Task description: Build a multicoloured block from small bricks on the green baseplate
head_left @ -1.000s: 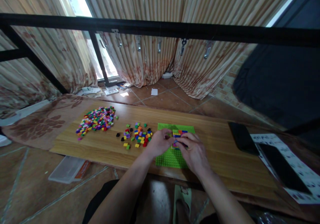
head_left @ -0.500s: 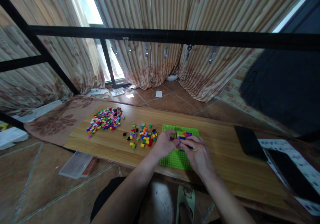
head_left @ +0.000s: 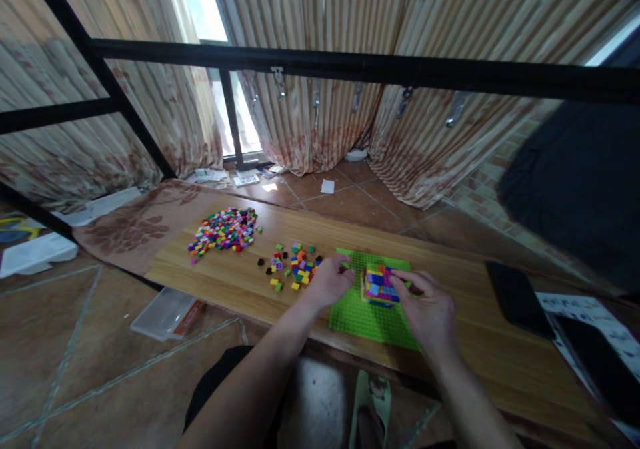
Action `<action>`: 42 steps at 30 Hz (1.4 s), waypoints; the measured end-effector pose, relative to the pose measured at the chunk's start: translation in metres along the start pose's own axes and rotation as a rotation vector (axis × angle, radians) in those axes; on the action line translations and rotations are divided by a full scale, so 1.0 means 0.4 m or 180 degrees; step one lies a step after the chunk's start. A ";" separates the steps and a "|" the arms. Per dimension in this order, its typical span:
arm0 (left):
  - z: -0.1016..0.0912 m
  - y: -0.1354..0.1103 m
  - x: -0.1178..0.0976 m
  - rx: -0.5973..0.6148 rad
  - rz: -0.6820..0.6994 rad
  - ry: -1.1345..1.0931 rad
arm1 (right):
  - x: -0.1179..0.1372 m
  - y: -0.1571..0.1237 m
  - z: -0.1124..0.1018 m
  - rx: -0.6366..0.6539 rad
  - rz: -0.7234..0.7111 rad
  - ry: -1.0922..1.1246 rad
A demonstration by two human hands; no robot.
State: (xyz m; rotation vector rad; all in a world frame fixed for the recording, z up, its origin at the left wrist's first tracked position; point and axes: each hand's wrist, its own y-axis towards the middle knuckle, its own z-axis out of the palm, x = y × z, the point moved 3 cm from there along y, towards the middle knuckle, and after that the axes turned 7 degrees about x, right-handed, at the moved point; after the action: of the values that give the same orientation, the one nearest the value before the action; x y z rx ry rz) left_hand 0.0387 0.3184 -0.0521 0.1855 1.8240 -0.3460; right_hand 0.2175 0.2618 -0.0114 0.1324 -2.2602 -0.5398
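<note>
A small block build (head_left: 380,284) of blue, yellow, orange, purple and pink toy bricks stands on the green studded baseplate (head_left: 373,331). My right hand (head_left: 429,307) is at the build's right side, thumb and forefinger pinched together at its top edge. What lies between those fingertips is too small to make out. Over the baseplate's left part hovers my left hand (head_left: 331,282), apart from the build. Its fingers are loosely bent with a gap to the thumb, and nothing shows in them.
Loose bricks (head_left: 300,269) lie just left of the baseplate, and a bigger brick pile (head_left: 227,230) is farther left on the wooden board (head_left: 240,289). To the right are a black phone (head_left: 517,299) and a printed sheet (head_left: 595,322). A clear plastic box (head_left: 163,312) sits on the floor.
My hands have parted: the right has shifted to the build's right side, the left has drawn back from it, uncovering the build's top. The view has swung slightly left.
</note>
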 end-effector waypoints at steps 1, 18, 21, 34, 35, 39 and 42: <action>0.004 -0.003 -0.001 0.0052 -0.0002 0.0025 | 0.002 -0.001 0.001 0.0067 -0.0006 0.0007; 0.052 -0.010 -0.004 0.0355 0.0164 0.0200 | 0.002 -0.020 0.035 0.0718 -0.0541 -0.0643; 0.052 -0.011 -0.008 0.0354 0.0219 0.0210 | 0.003 -0.023 0.043 0.0659 -0.0587 -0.0556; 0.052 -0.013 -0.018 0.0257 0.0233 0.0405 | -0.002 -0.023 0.043 0.0807 -0.0712 -0.0555; 0.051 -0.014 -0.020 0.0261 0.0249 0.0413 | -0.002 -0.023 0.045 0.0796 -0.0705 -0.0557; 0.049 -0.012 -0.026 0.0293 0.0360 0.0419 | -0.001 -0.022 0.051 0.0794 -0.0709 -0.0550; 0.051 -0.010 -0.026 0.0330 0.0376 0.0406 | 0.000 -0.022 0.052 0.0757 -0.0671 -0.0569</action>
State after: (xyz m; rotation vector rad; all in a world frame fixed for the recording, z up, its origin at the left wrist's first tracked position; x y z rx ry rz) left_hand 0.0589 0.3087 -0.0466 0.3938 1.9121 -0.3524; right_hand 0.2018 0.2610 -0.0275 0.4627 -2.4967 -0.4021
